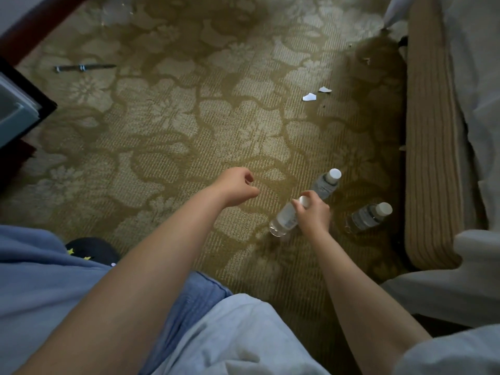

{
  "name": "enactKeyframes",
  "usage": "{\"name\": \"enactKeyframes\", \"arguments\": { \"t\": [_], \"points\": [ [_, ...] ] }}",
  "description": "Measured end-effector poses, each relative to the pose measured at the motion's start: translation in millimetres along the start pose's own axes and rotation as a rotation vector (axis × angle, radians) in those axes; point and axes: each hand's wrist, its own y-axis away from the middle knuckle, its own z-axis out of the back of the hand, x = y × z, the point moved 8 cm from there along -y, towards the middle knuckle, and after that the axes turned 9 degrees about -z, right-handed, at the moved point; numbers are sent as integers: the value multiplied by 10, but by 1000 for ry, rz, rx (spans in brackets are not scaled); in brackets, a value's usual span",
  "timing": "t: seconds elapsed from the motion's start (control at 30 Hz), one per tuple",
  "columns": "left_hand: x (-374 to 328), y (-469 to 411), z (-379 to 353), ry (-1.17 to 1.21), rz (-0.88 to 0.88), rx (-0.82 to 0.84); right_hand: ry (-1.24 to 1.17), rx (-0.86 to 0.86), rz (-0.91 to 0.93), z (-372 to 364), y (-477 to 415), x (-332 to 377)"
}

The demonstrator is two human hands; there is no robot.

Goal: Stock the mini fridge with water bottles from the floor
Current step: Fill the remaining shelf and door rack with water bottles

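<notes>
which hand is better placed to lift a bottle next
Right. The right hand grips a bottle near its cap, and the other two bottles stand on its side. The left hand is empty, over bare carpet, apart from all three.
</notes>
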Motion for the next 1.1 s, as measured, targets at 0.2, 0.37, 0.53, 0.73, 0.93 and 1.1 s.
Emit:
{"name": "enactKeyframes", "arguments": {
  "t": [0.2,0.37,0.53,0.73,0.93,1.1],
  "points": [
    [368,95,166,36,118,11,-92,226,299,-197,283,984],
    [464,155,244,181,111,-7,-176,293,514,-173,553,1745],
    [518,194,369,375,69,-132,-371,394,501,-135,618,1942],
    [445,164,337,152,70,-123,-683,401,231,-125,411,1573],
    [321,72,350,110,42,-134,-681,75,-223,-189,-135,348],
    [223,-21,304,77,26,-134,-721,-76,-569,-196,-323,-455]
  ]
}}
